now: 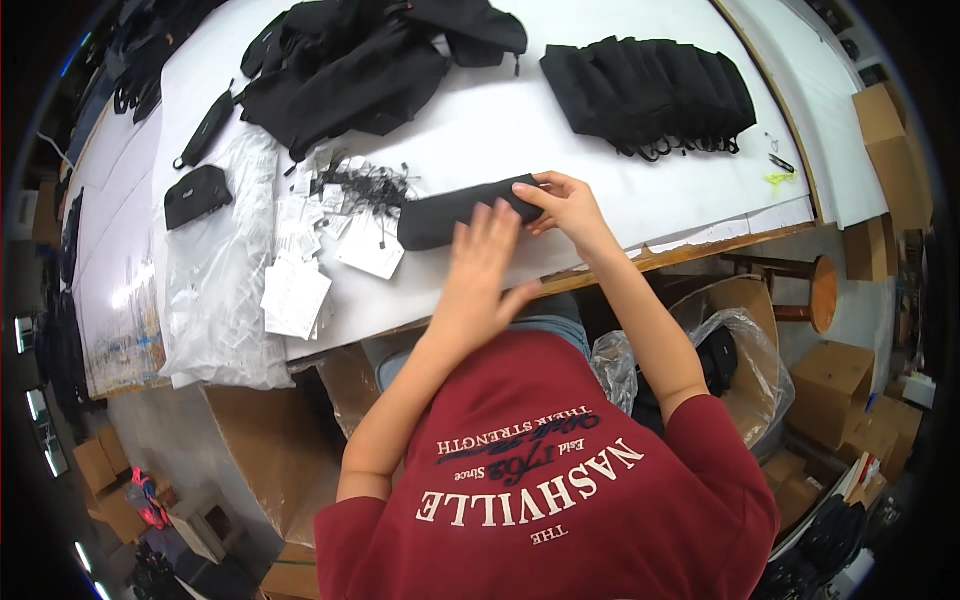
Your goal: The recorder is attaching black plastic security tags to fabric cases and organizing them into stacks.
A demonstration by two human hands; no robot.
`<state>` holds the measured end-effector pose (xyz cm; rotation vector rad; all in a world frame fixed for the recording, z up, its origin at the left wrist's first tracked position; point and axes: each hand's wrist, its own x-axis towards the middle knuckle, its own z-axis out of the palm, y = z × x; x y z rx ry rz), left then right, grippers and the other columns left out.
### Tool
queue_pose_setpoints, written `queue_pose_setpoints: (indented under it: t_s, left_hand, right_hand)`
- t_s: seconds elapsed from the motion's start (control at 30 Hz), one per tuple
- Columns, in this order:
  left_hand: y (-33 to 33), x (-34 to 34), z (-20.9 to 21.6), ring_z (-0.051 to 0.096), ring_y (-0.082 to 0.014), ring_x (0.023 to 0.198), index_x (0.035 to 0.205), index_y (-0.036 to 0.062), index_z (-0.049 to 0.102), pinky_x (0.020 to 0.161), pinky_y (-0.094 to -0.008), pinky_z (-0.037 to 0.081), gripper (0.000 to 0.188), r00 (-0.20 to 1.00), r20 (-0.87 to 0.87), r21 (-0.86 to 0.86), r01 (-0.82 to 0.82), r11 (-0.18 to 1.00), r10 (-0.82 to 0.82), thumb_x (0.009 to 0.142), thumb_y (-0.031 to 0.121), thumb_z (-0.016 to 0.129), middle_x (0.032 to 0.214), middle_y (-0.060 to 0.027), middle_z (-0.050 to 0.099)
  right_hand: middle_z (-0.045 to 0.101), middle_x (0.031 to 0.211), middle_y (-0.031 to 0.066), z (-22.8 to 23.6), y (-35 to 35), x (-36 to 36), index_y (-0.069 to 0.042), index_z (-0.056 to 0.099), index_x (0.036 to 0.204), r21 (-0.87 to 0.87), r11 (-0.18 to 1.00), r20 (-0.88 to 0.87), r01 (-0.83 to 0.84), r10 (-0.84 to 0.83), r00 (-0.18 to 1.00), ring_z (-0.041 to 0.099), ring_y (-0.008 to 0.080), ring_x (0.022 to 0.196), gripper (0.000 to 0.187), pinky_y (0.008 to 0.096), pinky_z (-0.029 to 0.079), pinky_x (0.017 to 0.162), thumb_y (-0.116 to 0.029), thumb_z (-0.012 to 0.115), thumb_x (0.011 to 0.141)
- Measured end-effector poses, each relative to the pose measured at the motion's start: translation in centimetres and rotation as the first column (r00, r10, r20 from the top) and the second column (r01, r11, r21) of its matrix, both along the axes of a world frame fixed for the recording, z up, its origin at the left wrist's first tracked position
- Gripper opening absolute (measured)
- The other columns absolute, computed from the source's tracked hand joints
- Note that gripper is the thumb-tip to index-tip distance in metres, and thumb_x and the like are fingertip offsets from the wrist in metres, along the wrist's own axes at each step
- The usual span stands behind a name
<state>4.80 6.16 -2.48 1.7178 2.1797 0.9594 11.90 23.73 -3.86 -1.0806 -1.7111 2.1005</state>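
Observation:
A flat, elongated black fabric pouch (pixel 428 218) lies on the white table near its front edge. My left hand (pixel 482 268) is over the pouch's near side with its fingers stretched out and apart. At the pouch's right end my right hand (pixel 562 208) grips the fabric, thumb on top and fingers curled around the edge. Just left of the pouch are white paper tags (pixel 297 290) and a tangle of black tag cords (pixel 365 188). The underside of the pouch is hidden.
Clear plastic bags (pixel 215 300) lie at the left, with a small black pouch (pixel 197 196) on them. A heap of black fabric pieces (pixel 350 85) sits farther back. A row of black pouches (pixel 650 95) and small black snips (pixel 781 163) are at right. Below stands a plastic-lined carton (pixel 745 300).

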Motion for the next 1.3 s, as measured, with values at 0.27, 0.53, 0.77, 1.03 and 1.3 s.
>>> queue_pose_setpoints:
  t_s: [0.27,0.53,0.77,1.03,1.3]
  left_hand:
    - [1.1,0.9,13.6,0.063,-0.0234,0.078,0.103,0.0043,0.065,0.077,-0.0323,0.050,0.026,0.658,0.382,0.389,0.522,0.759,-0.649,0.080,0.014,0.068,0.087,-0.0095,0.065]
    - [4.2,3.4,21.9,0.052,-0.0178,0.063,0.078,0.0083,0.057,0.054,-0.0255,0.045,0.018,0.844,-0.194,0.695,0.478,0.537,-0.501,0.070,0.012,0.074,0.075,-0.0034,0.054]
    - [1.8,1.9,20.5,0.052,-0.0173,0.059,0.076,0.0087,0.051,0.052,-0.0295,0.043,0.030,0.932,-0.102,0.643,0.329,0.692,-0.348,0.076,0.027,0.075,0.073,-0.0020,0.053]
    - [-1.4,-0.4,9.7,0.050,-0.0170,0.056,0.075,0.0025,0.052,0.054,-0.0272,0.040,0.017,0.925,0.337,0.103,-0.223,0.969,0.177,0.078,-0.001,0.069,0.063,-0.0062,0.051]
    - [-6.1,-3.8,4.5,0.054,-0.0143,0.067,0.078,-0.0001,0.052,0.068,-0.0264,0.043,0.014,0.762,0.268,0.111,-0.632,0.767,0.589,0.083,0.003,0.065,0.069,-0.0057,0.055]
  right_hand:
    - [0.058,0.113,0.0076,0.5,7.1,5.9,-0.003,0.062,0.110,-0.195,0.895,-0.262,0.400,-0.441,0.859,0.058,0.0139,0.098,0.029,0.0290,0.052,0.076,-0.018,0.066,0.086]
    - [0.053,0.106,0.0216,4.4,31.5,17.1,0.007,0.050,0.108,-0.510,0.524,-0.601,0.682,-0.785,0.153,0.061,0.0296,0.087,0.034,0.0335,0.060,0.076,-0.004,0.069,0.082]
    - [0.057,0.103,0.0164,-2.7,45.1,21.1,0.006,0.054,0.105,-0.450,0.351,-0.488,0.821,-0.867,0.103,0.060,0.0329,0.084,0.024,0.0356,0.062,0.064,-0.007,0.063,0.086]
    - [0.062,0.099,0.0139,-3.7,40.4,17.8,-0.003,0.060,0.097,0.045,0.416,0.038,0.908,-0.909,0.415,0.063,0.0231,0.078,0.031,0.0283,0.053,0.055,-0.025,0.074,0.081]
    - [0.062,0.114,0.0094,1.3,24.3,9.3,-0.008,0.062,0.114,0.918,-0.189,-0.397,0.350,-0.395,0.828,0.054,0.0261,0.108,0.036,0.0383,0.039,0.094,-0.030,0.064,0.085]
